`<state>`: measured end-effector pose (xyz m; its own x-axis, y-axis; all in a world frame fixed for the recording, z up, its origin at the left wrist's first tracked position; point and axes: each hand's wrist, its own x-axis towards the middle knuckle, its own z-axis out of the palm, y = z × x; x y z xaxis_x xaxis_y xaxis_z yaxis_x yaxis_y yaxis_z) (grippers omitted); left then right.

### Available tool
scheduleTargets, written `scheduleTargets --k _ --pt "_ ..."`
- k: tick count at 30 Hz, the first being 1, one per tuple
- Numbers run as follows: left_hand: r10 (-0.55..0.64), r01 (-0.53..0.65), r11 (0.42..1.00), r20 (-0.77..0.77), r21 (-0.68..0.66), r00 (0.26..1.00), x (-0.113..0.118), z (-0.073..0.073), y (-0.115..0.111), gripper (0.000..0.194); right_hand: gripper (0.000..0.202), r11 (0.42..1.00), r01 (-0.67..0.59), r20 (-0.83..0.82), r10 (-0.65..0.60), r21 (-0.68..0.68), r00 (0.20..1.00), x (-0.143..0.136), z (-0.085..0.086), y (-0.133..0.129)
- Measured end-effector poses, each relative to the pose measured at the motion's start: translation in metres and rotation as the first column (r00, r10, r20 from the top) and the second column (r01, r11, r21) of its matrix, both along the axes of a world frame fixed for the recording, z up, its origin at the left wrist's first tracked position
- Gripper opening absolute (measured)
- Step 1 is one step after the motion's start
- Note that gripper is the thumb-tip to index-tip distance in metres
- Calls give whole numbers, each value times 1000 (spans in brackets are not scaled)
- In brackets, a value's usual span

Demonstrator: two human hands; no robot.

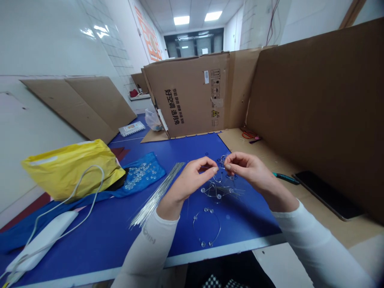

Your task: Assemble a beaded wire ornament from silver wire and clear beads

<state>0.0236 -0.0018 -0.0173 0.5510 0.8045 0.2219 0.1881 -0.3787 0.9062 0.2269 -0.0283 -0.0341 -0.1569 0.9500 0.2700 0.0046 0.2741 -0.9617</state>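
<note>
Near edge of smooth blue desk (249, 224): clear-beaded silver wire ring (210, 243), lying flat. Beyond it, left hand (198, 174) and right hand (247, 168) pinch thin silver wire (221, 169) at their fingertips, presumably steadying it from both sides. Left: straight silver wire bundle (157, 196); clear round beads (138, 175) on blue cloth (159, 170), probably against rolling. Far: brown cardboard panel (192, 96), lit white ceiling (196, 8).

The left hand (195, 176) and right hand (252, 172) pinch a thin wire (221, 168) above the blue table (246, 226), where a beaded ring (207, 209) lies.
</note>
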Motion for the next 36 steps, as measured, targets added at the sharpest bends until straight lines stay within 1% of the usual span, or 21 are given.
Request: scheduleTargets --k 2,5,8,13,20,28,36 --pt "10 -10 1000 -3 22 1000 0 -1 0 14 17 1000 3 -5 -3 8 1000 0 0 0" --pt "-1 2 999 29 -34 1000 1 -2 -1 12 17 1000 -2 -8 2 4 1000 0 0 0" --pt "15 -13 998 34 -64 999 2 -4 -2 10 19 1000 -11 -17 11 -13 1000 -1 1 -1" --pt "34 -26 992 58 -124 998 4 -6 -3 16 21 999 -32 -48 31 -23 998 -2 0 1" --pt "65 -59 993 50 -107 997 5 -2 -5 18 23 999 -39 -62 38 -18 997 -2 -3 4" --pt "101 -83 981 99 -174 990 6 -7 -2 20 26 998 -48 -87 44 -49 995 -6 0 2" --pt "139 -131 982 52 -133 989 4 -5 -3 20 22 997 -42 -45 39 -70 998 -5 2 2"
